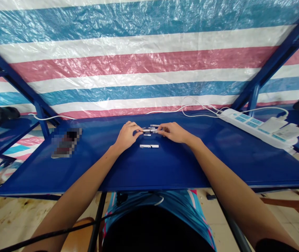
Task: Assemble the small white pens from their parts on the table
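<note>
**Small white parts held over blue table**

A slim white stick (149, 131) is pinched at its ends between the fingertips of the left hand (126, 135) and the right hand (172, 132), just above the blue table (165, 164). A second white stick (149, 146) is laid just nearer the person. A white power strip (257, 129) is placed well to the right.

A slim white-and-dark stick (149, 131) lies level at frame centre, pinched at both ends; a matching stick (149, 146) lies flat just below.

Pixel-blurred object (66, 143) left on table (165, 168)
</note>
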The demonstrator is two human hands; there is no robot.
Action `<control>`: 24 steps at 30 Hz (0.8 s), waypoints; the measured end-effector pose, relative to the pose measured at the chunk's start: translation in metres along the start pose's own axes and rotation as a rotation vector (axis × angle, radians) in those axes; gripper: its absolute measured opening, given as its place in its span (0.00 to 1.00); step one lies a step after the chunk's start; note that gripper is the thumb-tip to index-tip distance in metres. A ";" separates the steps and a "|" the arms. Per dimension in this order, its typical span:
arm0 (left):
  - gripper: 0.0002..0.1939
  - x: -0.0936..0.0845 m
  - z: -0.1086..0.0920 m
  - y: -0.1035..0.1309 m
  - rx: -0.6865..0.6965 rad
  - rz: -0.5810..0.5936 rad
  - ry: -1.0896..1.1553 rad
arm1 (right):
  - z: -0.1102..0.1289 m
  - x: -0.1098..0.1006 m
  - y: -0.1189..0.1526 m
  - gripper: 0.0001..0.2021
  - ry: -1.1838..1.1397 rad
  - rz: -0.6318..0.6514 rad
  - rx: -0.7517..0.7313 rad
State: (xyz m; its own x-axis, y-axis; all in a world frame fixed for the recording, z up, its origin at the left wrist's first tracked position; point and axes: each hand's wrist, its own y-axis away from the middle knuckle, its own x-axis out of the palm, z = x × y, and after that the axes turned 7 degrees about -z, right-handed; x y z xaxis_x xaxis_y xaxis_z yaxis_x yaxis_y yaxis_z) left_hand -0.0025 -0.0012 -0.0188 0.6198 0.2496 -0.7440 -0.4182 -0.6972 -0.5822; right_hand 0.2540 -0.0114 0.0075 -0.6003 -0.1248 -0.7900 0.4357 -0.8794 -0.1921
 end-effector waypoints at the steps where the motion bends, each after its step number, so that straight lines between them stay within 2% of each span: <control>1: 0.05 -0.001 0.001 0.000 -0.009 -0.008 -0.010 | 0.000 -0.001 0.000 0.11 0.017 -0.007 0.013; 8: 0.04 -0.007 0.009 -0.003 -0.059 0.000 -0.046 | -0.004 -0.006 0.000 0.10 0.096 -0.051 0.071; 15: 0.06 -0.013 0.016 -0.005 -0.046 0.018 -0.053 | -0.004 -0.002 -0.001 0.10 0.120 -0.021 0.068; 24: 0.09 -0.023 0.019 -0.006 0.006 -0.030 -0.025 | -0.002 0.000 -0.001 0.11 0.144 0.006 0.080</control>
State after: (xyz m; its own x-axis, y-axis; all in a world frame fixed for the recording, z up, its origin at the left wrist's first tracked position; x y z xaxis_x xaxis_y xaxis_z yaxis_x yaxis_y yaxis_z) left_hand -0.0269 0.0101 -0.0041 0.6156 0.2870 -0.7339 -0.4038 -0.6849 -0.6065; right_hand 0.2545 -0.0095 0.0066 -0.4933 -0.0678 -0.8672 0.3808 -0.9132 -0.1452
